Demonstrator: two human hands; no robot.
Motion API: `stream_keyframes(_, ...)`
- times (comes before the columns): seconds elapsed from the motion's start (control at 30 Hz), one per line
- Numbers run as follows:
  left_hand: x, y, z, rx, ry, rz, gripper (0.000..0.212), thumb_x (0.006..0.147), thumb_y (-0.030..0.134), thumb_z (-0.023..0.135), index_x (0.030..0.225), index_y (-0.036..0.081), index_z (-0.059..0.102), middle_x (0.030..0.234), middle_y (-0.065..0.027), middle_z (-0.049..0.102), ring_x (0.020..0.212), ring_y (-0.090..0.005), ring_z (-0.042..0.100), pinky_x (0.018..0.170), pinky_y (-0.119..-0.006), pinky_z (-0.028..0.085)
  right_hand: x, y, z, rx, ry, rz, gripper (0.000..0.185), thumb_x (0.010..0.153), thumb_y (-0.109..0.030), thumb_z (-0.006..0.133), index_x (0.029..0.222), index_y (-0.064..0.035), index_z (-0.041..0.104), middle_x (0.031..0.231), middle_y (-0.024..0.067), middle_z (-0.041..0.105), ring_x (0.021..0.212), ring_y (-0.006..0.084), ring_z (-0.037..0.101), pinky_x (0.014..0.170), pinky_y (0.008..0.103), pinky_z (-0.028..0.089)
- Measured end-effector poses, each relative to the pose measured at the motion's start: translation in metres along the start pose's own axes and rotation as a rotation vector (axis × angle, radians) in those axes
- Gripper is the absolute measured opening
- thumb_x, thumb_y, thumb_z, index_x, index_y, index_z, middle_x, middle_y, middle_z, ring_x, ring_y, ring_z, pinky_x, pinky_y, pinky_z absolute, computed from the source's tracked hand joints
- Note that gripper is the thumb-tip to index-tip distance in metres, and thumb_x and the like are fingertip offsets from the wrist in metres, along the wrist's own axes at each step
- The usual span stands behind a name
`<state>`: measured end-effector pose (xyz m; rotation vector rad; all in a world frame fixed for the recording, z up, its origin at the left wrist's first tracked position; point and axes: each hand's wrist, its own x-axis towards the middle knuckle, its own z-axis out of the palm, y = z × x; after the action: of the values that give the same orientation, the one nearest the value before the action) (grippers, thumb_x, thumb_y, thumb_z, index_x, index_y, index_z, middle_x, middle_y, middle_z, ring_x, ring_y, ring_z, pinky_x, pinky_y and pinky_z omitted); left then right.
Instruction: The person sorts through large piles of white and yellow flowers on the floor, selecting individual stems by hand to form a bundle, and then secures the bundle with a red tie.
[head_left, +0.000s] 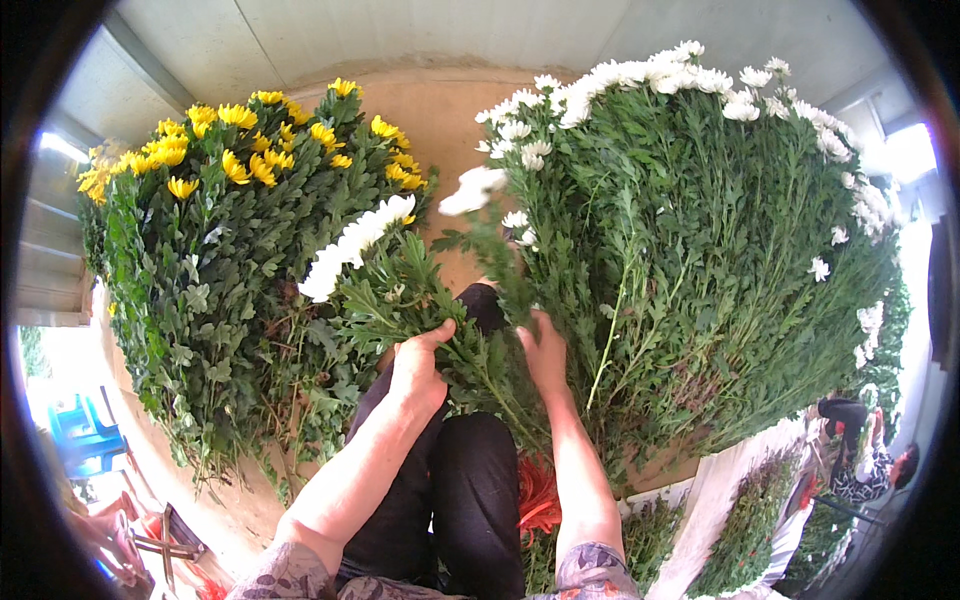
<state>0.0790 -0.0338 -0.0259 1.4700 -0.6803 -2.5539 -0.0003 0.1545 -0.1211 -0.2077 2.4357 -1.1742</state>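
Observation:
My left hand (420, 367) grips a bunch of white chrysanthemums (356, 246) by its leafy stems, over my lap. The flower heads of that bunch point up and left. Just right of it, my right hand (544, 349) has its thumb and fingers apart, beside a blurred white chrysanthemum stem (499, 259); whether it touches that stem cannot be told. To the left lies a large pile of yellow chrysanthemums (247, 225), and to the right a larger pile of white chrysanthemums (660, 225), with long green stems towards me.
Red ties or strings (537, 495) hang beside my right knee. A blue plastic stool (86, 435) stands at the far left. At the lower right are more flower stems (742, 525) by a pale sheet (709, 502), and another person (862, 457) farther off. A wall (450, 34) bounds the top.

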Motion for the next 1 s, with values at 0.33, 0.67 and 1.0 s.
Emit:
stream_keyframes(0.33,-0.015,-0.002,0.025,0.025,-0.165,-0.180,0.029,0.088,0.013,0.068,0.113,0.002,0.062,0.106,-0.0098,0.066,0.097,-0.0259,0.061,0.089,-0.043,0.048,-0.037,-0.015,-0.042,0.322,-0.122,-0.001,0.033,0.090,-0.010,0.058,0.121,0.0010,0.062,0.104,0.0055,0.070,0.090,0.0116,0.059,0.082,0.0268,0.046)
stream_keyframes(0.67,-0.015,-0.015,0.023,-0.023,-0.265,-0.024,0.030,0.081,0.000,0.072,0.110,-0.001,0.061,0.104,-0.0093,0.066,0.092,-0.0232,0.063,0.083,-0.039,0.052,-0.058,-0.011,-0.026,0.455,-0.165,0.050,0.035,0.090,-0.007,0.058,0.123,0.0013,0.061,0.108,0.0106,0.069,0.096,0.0148,0.060,0.088,0.0283,0.045)
stream_keyframes(1.0,-0.043,0.010,-0.003,-0.048,-0.040,0.304,0.034,0.084,0.001,0.068,0.116,0.004,0.059,0.106,-0.0080,0.065,0.097,-0.0243,0.062,0.085,-0.040,0.052,-0.035,0.035,-0.056,0.101,0.099,0.148,0.035,0.098,-0.021,0.051,0.127,-0.0028,0.058,0.091,0.0062,0.073,0.072,0.0137,0.062,0.069,0.0291,0.050)
